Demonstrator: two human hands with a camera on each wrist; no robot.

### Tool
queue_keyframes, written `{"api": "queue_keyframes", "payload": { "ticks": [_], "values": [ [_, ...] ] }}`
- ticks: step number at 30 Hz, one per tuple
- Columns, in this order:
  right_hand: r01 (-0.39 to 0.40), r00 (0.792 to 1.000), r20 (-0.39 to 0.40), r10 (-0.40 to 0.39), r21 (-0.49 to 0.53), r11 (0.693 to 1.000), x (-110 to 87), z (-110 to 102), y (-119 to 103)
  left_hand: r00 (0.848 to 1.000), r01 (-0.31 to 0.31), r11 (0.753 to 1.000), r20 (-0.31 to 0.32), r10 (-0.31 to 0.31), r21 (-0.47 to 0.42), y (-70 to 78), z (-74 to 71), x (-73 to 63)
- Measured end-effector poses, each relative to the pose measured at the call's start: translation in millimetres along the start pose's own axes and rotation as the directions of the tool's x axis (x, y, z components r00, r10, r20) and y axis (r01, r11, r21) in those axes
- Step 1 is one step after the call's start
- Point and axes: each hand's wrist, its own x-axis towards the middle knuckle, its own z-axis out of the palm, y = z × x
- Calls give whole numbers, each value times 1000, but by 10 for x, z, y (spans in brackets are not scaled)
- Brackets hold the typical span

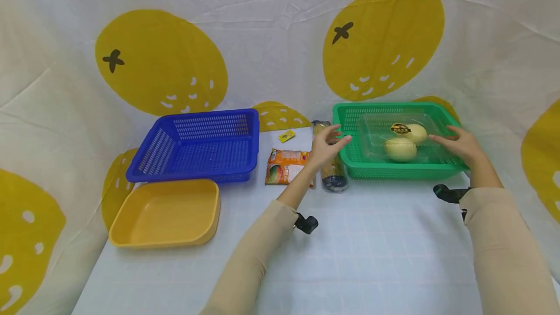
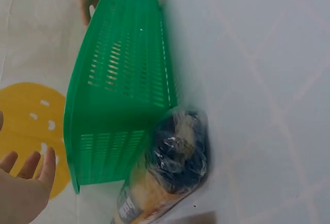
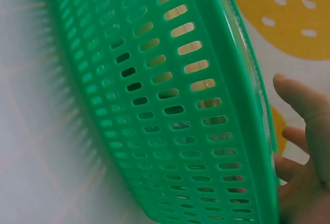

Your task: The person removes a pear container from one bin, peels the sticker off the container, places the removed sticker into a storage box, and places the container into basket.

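Observation:
In the head view a clear plastic box (image 1: 372,135) with two pale round fruits (image 1: 400,149) and a black-and-gold label lies in the green basket (image 1: 393,171). My right hand (image 1: 463,147) is at the basket's right end, thumb and fingers spread, its thumb tip close to the box. Over the basket's left rim hovers my left hand (image 1: 324,147), fingers parted and holding nothing. Beneath it a long plastic-wrapped package (image 1: 334,179) with a dark end lies against the basket. The left wrist view shows that package (image 2: 178,152) beside the basket wall (image 2: 124,53).
Left of the long package lie an orange printed packet (image 1: 288,164) and a small yellow sachet (image 1: 287,136). A blue basket (image 1: 205,154) stands farther left, with a yellow tub (image 1: 166,213) in front of it. A fruit-print cloth (image 1: 280,62) hangs behind.

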Motion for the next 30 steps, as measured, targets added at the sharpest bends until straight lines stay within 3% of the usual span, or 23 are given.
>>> {"api": "queue_keyframes", "payload": {
  "ticks": [11, 16, 20, 24, 30],
  "values": [
    [-6, 1000, 27, 5, 57, 998, 79, 27, 35, 987, 99, 995, 127, -102, 30, 95, 258, 208],
    [-4, 998, 58, -2, 89, 996, 91, 32, 43, 977, 141, 990, 164, -139, -4, 119, 380, 288],
    [15, 995, 94, -31, 167, 986, 96, 39, 59, 968, 186, 982, 167, -188, 25, 106, 509, 328],
    [40, 996, 73, -60, 247, 968, 123, 68, 99, 955, 245, 958, 134, -265, 145, 108, 624, 330],
    [60, 998, 10, -70, 411, 910, 156, 100, 155, 940, 296, 926, 99, -326, 234, 117, 710, 346]
  ]
}}
